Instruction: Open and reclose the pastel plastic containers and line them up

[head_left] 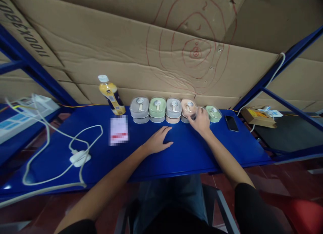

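My left hand (159, 140) rests open over the blue table, fingers apart and pointing right, with nothing in it. My right hand (201, 121) curves round a mostly hidden clear-lidded container (200, 110); its thumb reaches the stack topped by a peach container (188, 106). Further left in the row stand stacks of two, topped by a grey container (139, 105), a green container (157, 107) and another grey container (174, 107). To the right of my right hand sits a single green container (214, 114). Clear lids with round stickers cover the tops.
On the blue table (186, 153), a yellow drink bottle (112, 95) stands behind a blurred card (118, 130). White cables and a white adapter (80, 158) lie left, a phone (231, 123) right. A cardboard wall (113, 49) rises behind; blue frame bars flank the table.
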`<state>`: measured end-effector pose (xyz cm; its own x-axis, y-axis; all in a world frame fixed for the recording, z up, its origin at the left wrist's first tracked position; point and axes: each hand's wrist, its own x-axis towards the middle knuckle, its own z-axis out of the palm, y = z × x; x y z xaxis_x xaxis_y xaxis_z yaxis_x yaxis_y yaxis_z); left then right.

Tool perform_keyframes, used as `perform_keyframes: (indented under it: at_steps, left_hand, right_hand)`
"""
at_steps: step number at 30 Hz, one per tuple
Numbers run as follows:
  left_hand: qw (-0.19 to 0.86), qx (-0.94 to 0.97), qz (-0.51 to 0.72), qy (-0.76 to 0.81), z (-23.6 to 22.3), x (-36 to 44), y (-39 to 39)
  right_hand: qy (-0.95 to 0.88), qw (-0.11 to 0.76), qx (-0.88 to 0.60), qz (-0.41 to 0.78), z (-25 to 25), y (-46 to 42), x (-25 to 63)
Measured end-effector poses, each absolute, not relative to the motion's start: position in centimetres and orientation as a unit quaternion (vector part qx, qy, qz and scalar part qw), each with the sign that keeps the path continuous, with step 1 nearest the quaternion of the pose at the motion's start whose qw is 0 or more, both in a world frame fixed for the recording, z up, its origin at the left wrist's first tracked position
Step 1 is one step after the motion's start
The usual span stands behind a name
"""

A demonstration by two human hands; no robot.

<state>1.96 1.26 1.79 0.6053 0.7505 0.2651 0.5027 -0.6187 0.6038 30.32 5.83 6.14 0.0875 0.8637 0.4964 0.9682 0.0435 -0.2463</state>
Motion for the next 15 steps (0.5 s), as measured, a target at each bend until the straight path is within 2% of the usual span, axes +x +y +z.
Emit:
perform_keyframes:
  at_steps: [9,15]
  left_hand:
    - [0.247,0.86,0.258,0.365,1.8,2.0,1.3]
    - [0.301,0.82,0.326,0.361,2.2,1.8,1.2]
  right_hand:
    - [-0.638,0.273,-0.717,-0.066,6.0,8.9,28.8]
    - [-0.626,0.402,-0.667,-0.026,8.8,5.2,32.3]
